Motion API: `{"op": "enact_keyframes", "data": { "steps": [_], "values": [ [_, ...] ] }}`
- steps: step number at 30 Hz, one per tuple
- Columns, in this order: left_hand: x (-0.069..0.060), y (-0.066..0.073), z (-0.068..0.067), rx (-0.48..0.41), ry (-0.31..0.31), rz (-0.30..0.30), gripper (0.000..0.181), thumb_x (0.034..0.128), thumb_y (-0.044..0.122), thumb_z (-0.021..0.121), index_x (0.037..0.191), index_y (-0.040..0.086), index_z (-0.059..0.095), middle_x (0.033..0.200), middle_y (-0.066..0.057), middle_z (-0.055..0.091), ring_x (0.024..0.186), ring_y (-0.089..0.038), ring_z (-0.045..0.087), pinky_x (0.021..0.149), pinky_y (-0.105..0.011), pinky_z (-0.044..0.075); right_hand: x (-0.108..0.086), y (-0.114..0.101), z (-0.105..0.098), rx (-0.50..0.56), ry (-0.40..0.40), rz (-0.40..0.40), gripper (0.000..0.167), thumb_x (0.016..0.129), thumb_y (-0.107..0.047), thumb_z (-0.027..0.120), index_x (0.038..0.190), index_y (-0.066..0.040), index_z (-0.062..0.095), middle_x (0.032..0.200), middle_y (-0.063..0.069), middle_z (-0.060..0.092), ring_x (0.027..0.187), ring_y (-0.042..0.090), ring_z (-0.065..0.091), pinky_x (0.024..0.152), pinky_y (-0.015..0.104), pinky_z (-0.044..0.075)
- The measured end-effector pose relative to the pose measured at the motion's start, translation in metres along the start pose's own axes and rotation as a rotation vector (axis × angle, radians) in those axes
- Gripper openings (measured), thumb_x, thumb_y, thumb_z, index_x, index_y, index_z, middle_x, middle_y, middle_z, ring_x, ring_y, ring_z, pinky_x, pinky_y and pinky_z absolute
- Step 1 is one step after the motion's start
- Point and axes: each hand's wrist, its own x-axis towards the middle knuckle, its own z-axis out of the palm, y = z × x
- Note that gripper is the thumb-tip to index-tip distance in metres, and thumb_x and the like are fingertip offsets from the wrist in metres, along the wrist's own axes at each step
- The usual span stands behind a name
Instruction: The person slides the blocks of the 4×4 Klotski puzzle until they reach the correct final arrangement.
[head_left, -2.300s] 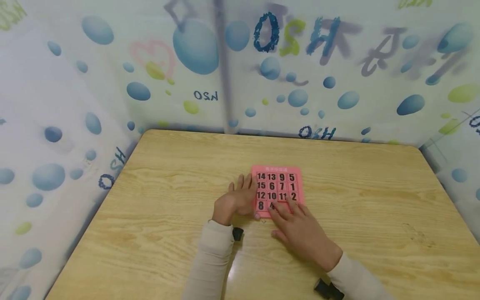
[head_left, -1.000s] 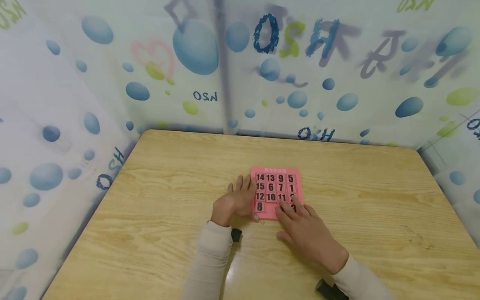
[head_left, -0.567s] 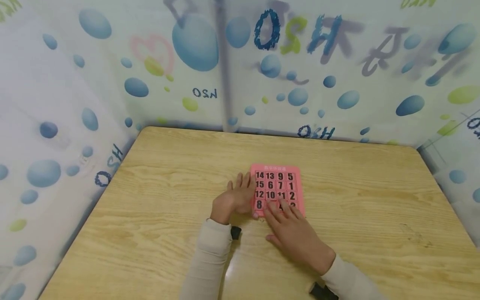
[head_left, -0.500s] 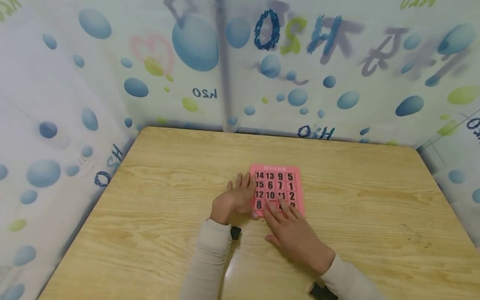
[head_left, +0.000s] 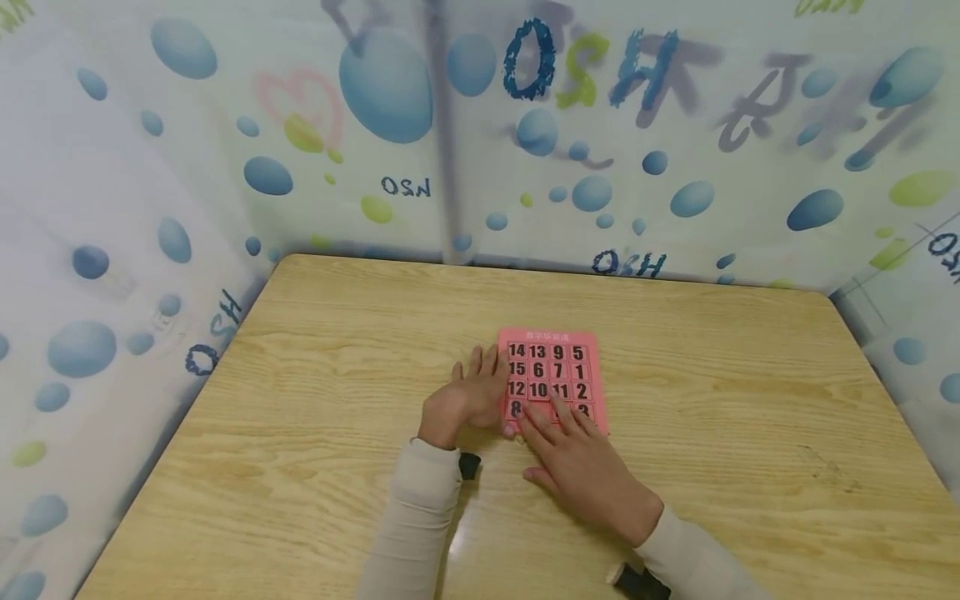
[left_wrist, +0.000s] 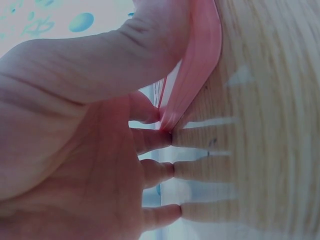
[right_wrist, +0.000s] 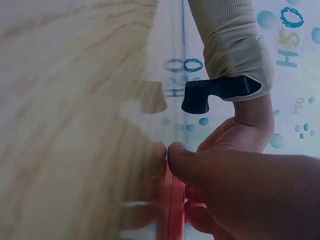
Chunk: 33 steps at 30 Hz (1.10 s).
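Pink square plastic number-tile puzzle [head_left: 549, 371], inset from the far edge of the pale wood-grain tabletop [head_left: 360, 333]. Left hand [head_left: 472, 400], fingers straight, against its left side; right hand [head_left: 585, 467], uncurled, over near-row tiles [head_left: 513, 408] (some hidden). Slack bracing might let a push skid the puzzle.

The number puzzle [head_left: 553, 371] lies on the table [head_left: 735, 392], the wall [head_left: 487, 158] behind.

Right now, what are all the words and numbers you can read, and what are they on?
"14 13 9 5": pink puzzle, top row
"15 6 7 1": second row
"12 10 11 2": third row
"8", "3": bottom row, partly behind the right hand
Puzzle heading: too blurred to read
"OSH" (looks like mirrored "H2O"): wall, several times; one has small "h"
Grey scrawls, cut-off edge letters: can't be fully read
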Motion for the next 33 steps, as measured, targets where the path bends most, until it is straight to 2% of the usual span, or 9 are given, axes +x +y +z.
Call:
{"op": "enact_keyframes", "data": {
  "steps": [33],
  "values": [
    [0.001,0.000,0.000,-0.019,0.002,0.004,0.118,0.0800,0.042,0.079,0.160,0.007,-0.001,0.166,-0.014,-0.009,0.152,-0.034,-0.012,0.122,-0.055,0.002,-0.004,0.005,-0.013,-0.037,-0.045,0.041,0.059,0.099,-0.046,0.053,0.146,-0.010,0.050,0.153,0.006,0.045,0.142,0.042,0.037,0.108,0.060,0.038]
  ]
}}
